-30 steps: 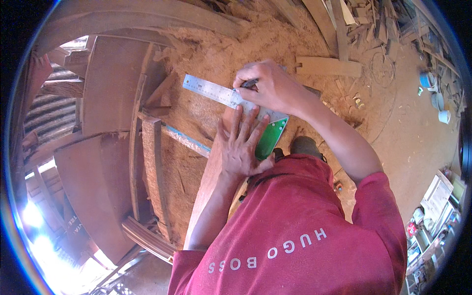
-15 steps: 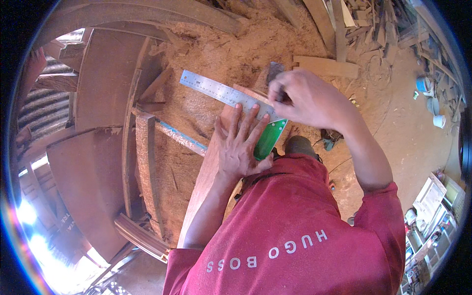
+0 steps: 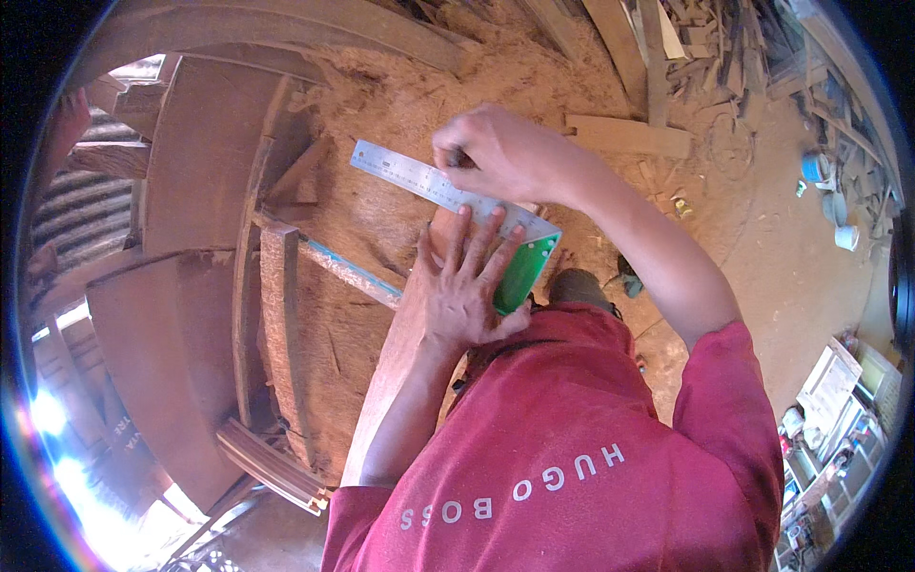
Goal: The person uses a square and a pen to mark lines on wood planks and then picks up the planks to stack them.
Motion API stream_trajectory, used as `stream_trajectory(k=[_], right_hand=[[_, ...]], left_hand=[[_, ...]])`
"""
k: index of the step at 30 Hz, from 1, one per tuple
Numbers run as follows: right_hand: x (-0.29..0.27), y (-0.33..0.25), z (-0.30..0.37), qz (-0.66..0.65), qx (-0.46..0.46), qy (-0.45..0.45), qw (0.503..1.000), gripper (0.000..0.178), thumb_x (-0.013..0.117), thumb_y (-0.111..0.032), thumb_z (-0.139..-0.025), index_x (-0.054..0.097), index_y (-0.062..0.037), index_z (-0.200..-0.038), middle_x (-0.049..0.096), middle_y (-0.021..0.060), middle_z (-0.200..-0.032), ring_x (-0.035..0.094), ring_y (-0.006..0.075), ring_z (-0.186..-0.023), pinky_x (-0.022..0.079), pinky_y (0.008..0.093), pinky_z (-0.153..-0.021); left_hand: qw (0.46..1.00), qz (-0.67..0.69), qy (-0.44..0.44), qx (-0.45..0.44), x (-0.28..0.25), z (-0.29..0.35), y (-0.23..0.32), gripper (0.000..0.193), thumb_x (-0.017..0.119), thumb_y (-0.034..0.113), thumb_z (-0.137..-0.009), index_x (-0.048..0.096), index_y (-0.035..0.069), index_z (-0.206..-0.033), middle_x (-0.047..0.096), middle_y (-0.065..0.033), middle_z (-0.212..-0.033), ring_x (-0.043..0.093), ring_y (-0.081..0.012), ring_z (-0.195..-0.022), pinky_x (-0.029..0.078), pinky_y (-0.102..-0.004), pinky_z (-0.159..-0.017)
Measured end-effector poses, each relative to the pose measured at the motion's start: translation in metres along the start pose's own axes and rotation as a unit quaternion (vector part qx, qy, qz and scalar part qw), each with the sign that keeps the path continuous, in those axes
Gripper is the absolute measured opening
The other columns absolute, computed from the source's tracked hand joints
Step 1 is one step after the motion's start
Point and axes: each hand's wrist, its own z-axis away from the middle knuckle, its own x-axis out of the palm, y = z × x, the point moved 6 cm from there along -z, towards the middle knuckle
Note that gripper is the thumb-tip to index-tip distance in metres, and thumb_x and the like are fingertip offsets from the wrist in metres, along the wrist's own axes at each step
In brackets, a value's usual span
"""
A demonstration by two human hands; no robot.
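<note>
A try square with a steel ruler blade (image 3: 396, 172) and a green handle (image 3: 524, 269) lies across the end of a long wooden board (image 3: 389, 386). My left hand (image 3: 464, 286) is spread over it, its fingertips pressing on the blade and its thumb by the lower end of the handle. Closed in a pinch, my right hand (image 3: 496, 153) is at the far edge of the blade, about midway along. A small dark part shows between its fingers, but the rest of what it holds is hidden. The board's end behind the blade is mostly covered.
Wood shavings (image 3: 353, 229) cover the ground around the board. A wooden frame (image 3: 281, 315) stands at left, beside large brown panels (image 3: 162, 372). A plank (image 3: 629, 136) lies beyond my right arm. Offcuts (image 3: 724, 57) pile up at far right, with small buckets (image 3: 818, 170) nearer.
My right hand has moved left along the blade, from near the handle corner to about its middle. My left hand and the try square have stayed in place.
</note>
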Motion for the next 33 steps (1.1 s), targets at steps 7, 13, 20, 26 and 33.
stream_trajectory(k=[7,13,20,26,33], right_hand=[[-0.041,-0.022,0.096,-0.037,0.036,0.024,0.998,0.012,0.069,-0.009,-0.086,0.063,0.0015,-0.085,0.063,0.0142,-0.08,0.064,0.03,-0.077,0.051,0.0399,-0.07],[-0.069,-0.035,0.169,-0.021,0.139,0.105,0.985,0.009,0.072,-0.005,-0.086,0.066,0.0018,-0.089,0.065,0.0104,-0.082,0.065,0.0215,-0.072,0.05,0.0347,-0.065],[-0.063,-0.026,0.229,-0.069,0.163,0.222,0.959,0.017,0.072,-0.015,-0.091,0.069,0.0008,-0.093,0.066,0.0094,-0.081,0.063,0.0202,-0.07,0.049,0.0343,-0.064],[-0.019,-0.015,0.269,-0.151,0.196,0.311,0.918,0.021,0.068,-0.019,-0.097,0.067,0.0022,-0.093,0.066,0.0073,-0.082,0.064,0.0162,-0.072,0.05,0.0318,-0.064],[0.034,-0.03,0.277,-0.341,0.225,0.394,0.823,0.026,0.054,-0.021,-0.105,0.063,0.0027,-0.099,0.071,0.0106,-0.093,0.072,0.0161,-0.084,0.057,0.0263,-0.069]], left_hand=[[1.0,-0.003,0.011,0.013,-0.002,-0.004,0.004,0.088,0.061,0.067,-0.075,0.049,0.021,-0.149,0.038,-0.0115,-0.159,0.026,-0.0383,-0.15,0.008,-0.0687,-0.115],[0.999,-0.018,0.026,0.018,-0.004,0.002,0.005,0.087,0.061,0.066,-0.074,0.052,0.018,-0.147,0.041,-0.0118,-0.157,0.029,-0.04,-0.148,0.014,-0.0694,-0.112],[1.0,-0.023,-0.019,0.0,-0.004,0.06,-0.002,0.086,0.066,0.063,-0.07,0.054,0.022,-0.144,0.042,-0.0079,-0.156,0.024,-0.0371,-0.15,0.002,-0.0684,-0.117],[0.997,-0.065,-0.032,-0.008,0.002,0.143,-0.017,0.085,0.06,0.07,-0.071,0.058,0.02,-0.14,0.047,-0.0104,-0.151,0.024,-0.0412,-0.15,-0.001,-0.0681,-0.117],[0.997,-0.062,-0.047,-0.006,0.002,0.209,-0.027,0.088,0.059,0.072,-0.073,0.057,0.016,-0.141,0.046,-0.0134,-0.152,0.025,-0.042,-0.15,-0.003,-0.0659,-0.118]])
